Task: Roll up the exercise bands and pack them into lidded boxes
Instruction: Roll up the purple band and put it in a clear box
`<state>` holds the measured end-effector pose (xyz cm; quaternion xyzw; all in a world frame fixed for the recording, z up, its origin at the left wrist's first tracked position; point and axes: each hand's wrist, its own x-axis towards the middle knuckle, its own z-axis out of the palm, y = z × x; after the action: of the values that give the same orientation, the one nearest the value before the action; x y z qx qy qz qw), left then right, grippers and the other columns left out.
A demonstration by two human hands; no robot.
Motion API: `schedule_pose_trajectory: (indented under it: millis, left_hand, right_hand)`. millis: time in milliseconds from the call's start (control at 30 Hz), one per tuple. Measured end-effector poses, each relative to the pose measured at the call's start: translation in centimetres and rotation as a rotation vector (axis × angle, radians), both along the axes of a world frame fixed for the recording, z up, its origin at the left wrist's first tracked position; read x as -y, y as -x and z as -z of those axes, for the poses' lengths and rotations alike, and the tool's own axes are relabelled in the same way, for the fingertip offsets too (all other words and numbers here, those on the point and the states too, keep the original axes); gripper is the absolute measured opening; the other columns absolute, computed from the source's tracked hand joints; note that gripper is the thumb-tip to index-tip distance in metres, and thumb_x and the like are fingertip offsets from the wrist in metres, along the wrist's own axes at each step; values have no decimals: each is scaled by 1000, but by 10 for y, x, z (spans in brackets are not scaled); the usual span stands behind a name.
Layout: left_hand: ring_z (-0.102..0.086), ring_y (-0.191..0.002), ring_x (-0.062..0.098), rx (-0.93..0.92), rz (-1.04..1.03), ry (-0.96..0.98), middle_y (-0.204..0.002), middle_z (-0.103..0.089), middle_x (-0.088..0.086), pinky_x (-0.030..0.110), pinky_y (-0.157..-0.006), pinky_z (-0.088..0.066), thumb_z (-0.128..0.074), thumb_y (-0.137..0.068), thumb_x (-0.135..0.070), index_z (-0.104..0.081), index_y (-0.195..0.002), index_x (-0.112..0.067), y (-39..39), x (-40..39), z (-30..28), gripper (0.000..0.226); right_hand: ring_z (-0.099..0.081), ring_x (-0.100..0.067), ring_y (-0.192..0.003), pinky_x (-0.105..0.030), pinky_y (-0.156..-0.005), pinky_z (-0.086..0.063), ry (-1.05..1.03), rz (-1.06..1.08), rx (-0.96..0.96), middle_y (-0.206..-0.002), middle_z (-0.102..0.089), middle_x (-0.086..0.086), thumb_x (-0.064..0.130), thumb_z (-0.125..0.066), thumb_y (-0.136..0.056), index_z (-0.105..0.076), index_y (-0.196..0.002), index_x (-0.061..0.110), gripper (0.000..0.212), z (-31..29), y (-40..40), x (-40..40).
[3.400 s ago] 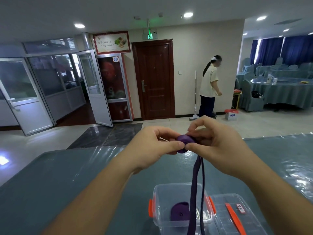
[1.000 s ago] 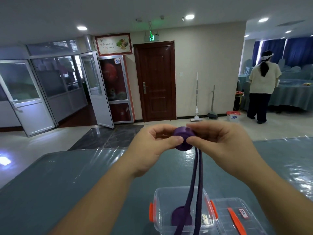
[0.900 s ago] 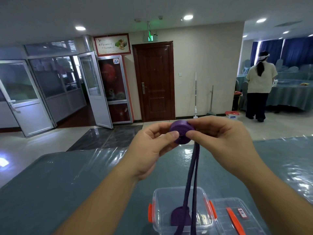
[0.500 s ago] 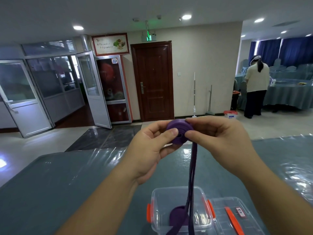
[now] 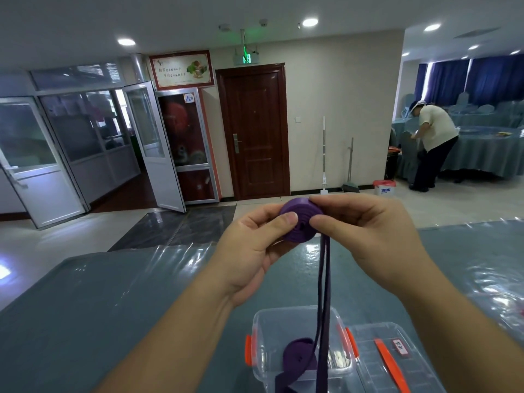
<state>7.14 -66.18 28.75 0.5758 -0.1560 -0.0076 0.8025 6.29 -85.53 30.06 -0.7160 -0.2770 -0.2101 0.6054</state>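
Above the blue-covered worktop (image 5: 85,307), we hold a purple exercise band (image 5: 300,222) coiled into a thick roll, our left hand (image 5: 255,251) pinching it with the thumb on its flat face and our right hand (image 5: 365,236) gripping its far side. Compared with three seconds ago the roll is clearly fatter, and the two loose strands hanging from it into the clear box (image 5: 297,353) are shorter. Inside that box lies another rolled purple band (image 5: 299,357), its lid (image 5: 397,364) lying just beside it, and the person (image 5: 433,143) by the far tables now bends forward.
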Motion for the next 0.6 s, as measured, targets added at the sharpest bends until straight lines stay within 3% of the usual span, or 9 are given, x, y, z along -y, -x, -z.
schedule_pose_trajectory:
  millis: [100, 167, 367, 533, 600]
  left_hand:
    - [-75, -105, 22, 127, -72, -285, -113, -79, 10, 34, -96, -60, -76, -85, -14, -74, -121, -11, 0, -5, 0, 36]
    - [-75, -103, 17, 208, -134, -463, -108, -80, 2, 32, -93, -59, -79, -86, -15, -77, -115, -21, 0, -9, -4, 30]
    - [-76, -100, 20, 140, -135, -145, -106, -80, 8, 34, -92, -59, -79, -76, -23, -79, -107, -23, 2, 0, -5, 31]
    - [-75, -103, 14, 271, -179, -504, -107, -80, -2, 31, -94, -59, -80, -89, -13, -76, -115, -24, 0, -10, -10, 29]
    - [-75, -103, 15, 257, -173, -481, -106, -80, -1, 30, -94, -59, -79, -88, -15, -76, -116, -22, 1, -12, -13, 29]
  right_hand:
    - [-75, 2, -93, -10, -83, -56, 188, -32, -11, -95, -79, 24, 7, -77, -87, -75, -102, 40, 36, -8, 3, 6]
    - [-75, 4, -93, -9, -83, -55, 238, -18, 8, -94, -78, 27, 9, -77, -87, -74, -101, 44, 38, -10, 2, 6]
    - [-78, -9, -97, -20, -88, -60, -34, -4, -2, -101, -82, 9, 8, -79, -83, -78, -112, 22, 32, -1, -3, -2]
    - [-76, 0, -93, -13, -84, -57, 229, 21, 12, -96, -80, 22, 12, -79, -86, -76, -105, 38, 33, -8, -3, 5]
    - [-77, -3, -93, -14, -83, -58, 154, 21, 31, -96, -81, 18, 13, -80, -84, -77, -105, 35, 30, -7, -4, 3]
